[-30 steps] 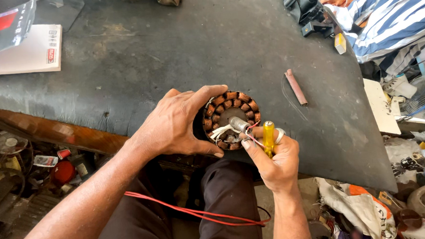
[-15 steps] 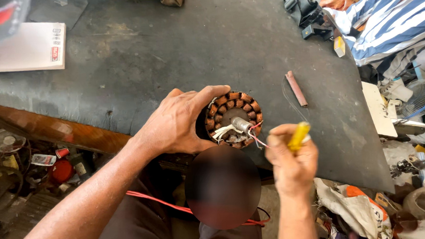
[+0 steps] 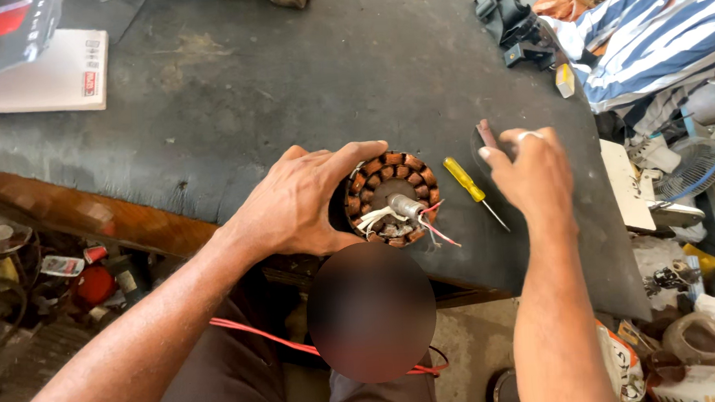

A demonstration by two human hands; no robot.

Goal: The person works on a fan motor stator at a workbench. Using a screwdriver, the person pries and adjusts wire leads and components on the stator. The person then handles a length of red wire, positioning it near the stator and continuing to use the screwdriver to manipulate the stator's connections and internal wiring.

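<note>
My left hand [image 3: 296, 204] grips the side of a round motor stator [image 3: 391, 197] with copper windings, a metal shaft and loose white and red wires, resting near the front edge of the dark table [image 3: 230, 110]. A yellow-handled screwdriver [image 3: 471, 188] lies on the table just right of the stator. My right hand [image 3: 531, 175] hovers above the table to the right of the screwdriver, fingers apart and empty, close to a small reddish-brown bar [image 3: 484, 133] partly hidden behind it.
A white box [image 3: 45, 79] and a dark box [image 3: 2, 32] lie at the back left. Black plastic parts [image 3: 519, 21] sit at the back right beside a person in a striped shirt [image 3: 659, 38]. Clutter fills the floor on both sides; a red wire [image 3: 258, 333] crosses my lap.
My right hand held the yellow screwdriver at the stator, lifted it away to the right, then set it down on the table and moved on toward the reddish bar. My left hand stayed on the stator.
</note>
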